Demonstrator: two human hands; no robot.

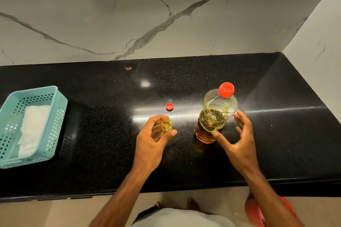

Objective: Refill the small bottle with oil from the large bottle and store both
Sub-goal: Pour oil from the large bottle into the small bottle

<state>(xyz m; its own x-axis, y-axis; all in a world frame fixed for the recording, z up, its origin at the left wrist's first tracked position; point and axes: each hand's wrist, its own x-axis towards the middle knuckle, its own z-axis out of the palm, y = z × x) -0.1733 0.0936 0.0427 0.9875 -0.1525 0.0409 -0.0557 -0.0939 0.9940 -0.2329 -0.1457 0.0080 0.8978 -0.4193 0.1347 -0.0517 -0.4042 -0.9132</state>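
The small bottle [167, 127] stands uncapped on the black counter [110, 116], holding yellow oil. My left hand [153, 140] curls around it, thumb and fingers touching its sides. Its small red cap [169, 106] lies on the counter just behind it. The large bottle [215, 116], clear plastic with amber oil in its lower part and a red cap [226, 89] on, stands upright to the right. My right hand [234, 140] is beside it with fingers spread, thumb tip touching its lower side, the other fingers apart from it.
A teal perforated basket [55, 108] with a white cloth [32, 131] inside sits at the counter's left. Marble walls rise behind and at the right. The counter's front edge runs near my body; a red round object [258, 212] is on the floor.
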